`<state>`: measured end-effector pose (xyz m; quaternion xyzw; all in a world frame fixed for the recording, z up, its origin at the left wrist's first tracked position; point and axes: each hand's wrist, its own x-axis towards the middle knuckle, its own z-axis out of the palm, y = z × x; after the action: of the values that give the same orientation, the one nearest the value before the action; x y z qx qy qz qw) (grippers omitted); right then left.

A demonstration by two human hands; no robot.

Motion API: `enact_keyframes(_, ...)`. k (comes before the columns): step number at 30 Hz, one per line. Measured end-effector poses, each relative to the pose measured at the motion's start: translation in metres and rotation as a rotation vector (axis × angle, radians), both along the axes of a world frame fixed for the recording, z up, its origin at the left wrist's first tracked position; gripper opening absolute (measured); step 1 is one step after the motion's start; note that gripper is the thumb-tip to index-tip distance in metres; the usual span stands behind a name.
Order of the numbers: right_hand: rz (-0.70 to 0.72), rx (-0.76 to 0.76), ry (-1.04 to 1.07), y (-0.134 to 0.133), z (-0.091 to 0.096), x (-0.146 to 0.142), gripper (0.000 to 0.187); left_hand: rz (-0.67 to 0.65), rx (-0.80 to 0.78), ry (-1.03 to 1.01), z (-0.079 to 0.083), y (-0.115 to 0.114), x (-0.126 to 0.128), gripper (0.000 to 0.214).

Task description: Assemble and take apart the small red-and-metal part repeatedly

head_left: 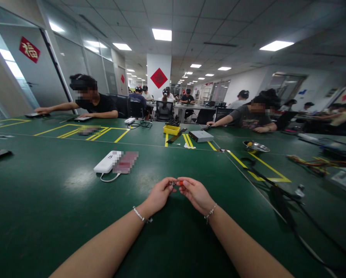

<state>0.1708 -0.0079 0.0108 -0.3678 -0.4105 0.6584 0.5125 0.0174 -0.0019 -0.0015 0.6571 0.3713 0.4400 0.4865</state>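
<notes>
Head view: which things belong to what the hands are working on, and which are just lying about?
In use: left hand, right hand, small orange part pinched between their fingertips.
Lying about: white power bank, yellow tray, grey box, metal dish, black cables.

tiny orange piece (180, 182) joined to a small metal bit (172, 183), pinched between fingers (187, 184).

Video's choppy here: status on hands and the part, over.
Left hand and right hand both pinching small orange-and-silver part above green table mat. White rectangular power bank beyond, apart. Nothing blocking.
</notes>
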Motion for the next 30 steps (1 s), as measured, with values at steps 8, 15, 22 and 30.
enact_keyframes(8,-0.063,-0.018,0.049,0.0019,-0.0003,0.0026,0.021,0.017,-0.026,-0.024,-0.0036,0.0020,-0.0007,0.023)
enact_keyframes(15,-0.016,-0.028,0.001,0.0022,-0.0020,0.0039,0.025,0.047,0.031,0.003,-0.0055,0.0016,-0.0011,0.023)
enact_keyframes(22,0.026,-0.011,0.010,-0.0020,0.0002,0.0015,0.028,0.060,0.009,0.028,-0.0011,-0.0008,-0.0004,0.018)
enact_keyframes(30,0.029,-0.018,-0.037,-0.0035,0.0050,0.0026,0.025,0.130,0.027,0.064,0.0033,-0.0016,0.0005,0.019)
